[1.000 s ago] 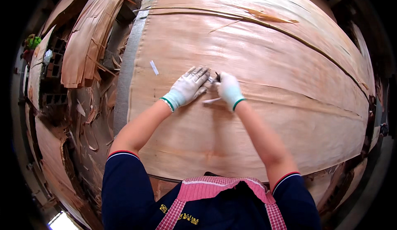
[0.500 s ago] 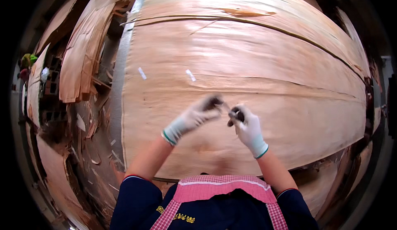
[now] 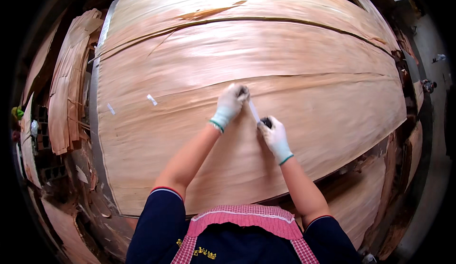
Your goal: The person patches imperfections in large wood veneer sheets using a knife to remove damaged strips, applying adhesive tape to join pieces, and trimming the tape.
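Observation:
A large pale wood veneer sheet [image 3: 332, 102] lies before me, creased, with a long crack across its middle. My left hand [image 3: 230, 103], in a white glove, pinches one end of a white tape strip [image 3: 252, 110] above the sheet. Lower and to the right, my gloved right hand [image 3: 275, 138] is closed round a small dark object [image 3: 266, 123], from which the strip stretches diagonally up to my left fingers. Two short white tape pieces [image 3: 152, 99] lie on the sheet to the left, one by the crack.
A stack of torn veneer strips [image 3: 69, 88] stands left of the sheet, with scraps and hollow blocks [image 3: 42, 140] below it. A long dark split [image 3: 323, 26] runs across the upper sheet, beside a torn flake [image 3: 209, 12]. A grey floor [image 3: 430, 45] shows at far right.
My left hand was flat on the veneer, then lifted to meet my right. Now a length of white tape is stretched between them, further right along the crack. My view has shifted rightward.

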`<state>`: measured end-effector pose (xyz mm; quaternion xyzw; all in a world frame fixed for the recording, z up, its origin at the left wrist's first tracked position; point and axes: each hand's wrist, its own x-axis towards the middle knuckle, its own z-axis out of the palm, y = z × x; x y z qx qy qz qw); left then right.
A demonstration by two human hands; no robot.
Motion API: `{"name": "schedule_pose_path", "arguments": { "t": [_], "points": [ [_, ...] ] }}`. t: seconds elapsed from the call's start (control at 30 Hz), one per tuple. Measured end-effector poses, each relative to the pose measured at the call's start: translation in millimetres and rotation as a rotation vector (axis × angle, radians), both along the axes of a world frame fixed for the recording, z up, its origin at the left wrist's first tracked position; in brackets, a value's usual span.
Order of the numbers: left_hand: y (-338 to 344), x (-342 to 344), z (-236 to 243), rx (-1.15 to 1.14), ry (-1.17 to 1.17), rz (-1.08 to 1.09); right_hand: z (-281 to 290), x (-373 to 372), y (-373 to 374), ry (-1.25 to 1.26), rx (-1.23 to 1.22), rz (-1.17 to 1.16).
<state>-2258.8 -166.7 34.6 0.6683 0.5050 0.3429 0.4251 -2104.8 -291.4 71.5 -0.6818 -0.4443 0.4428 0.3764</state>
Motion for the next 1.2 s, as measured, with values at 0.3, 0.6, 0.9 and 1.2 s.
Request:
{"name": "schedule_pose_path", "arguments": {
  "t": [0.3, 0.6, 0.9, 1.2],
  "points": [
    [66.3, 59.3, -3.6, 0.493, 0.546, 0.226, -18.7, 27.4, 61.9, 0.351, -0.146, -0.232],
    [54.8, 110.6, 10.8, 0.36, 0.831, 0.077, -1.8, 196.3, 119.2, -0.139, -0.004, -0.091],
    [62.1, 236.8, 5.1, 0.712, 0.69, -0.466, -22.2, 278.4, 129.6, -0.723, 0.123, 0.042],
    [72.5, 350.3, 1.6, 0.541, 0.663, -0.548, -20.7, 358.3, 159.6, -0.645, -0.053, -0.047]
  ]
}}
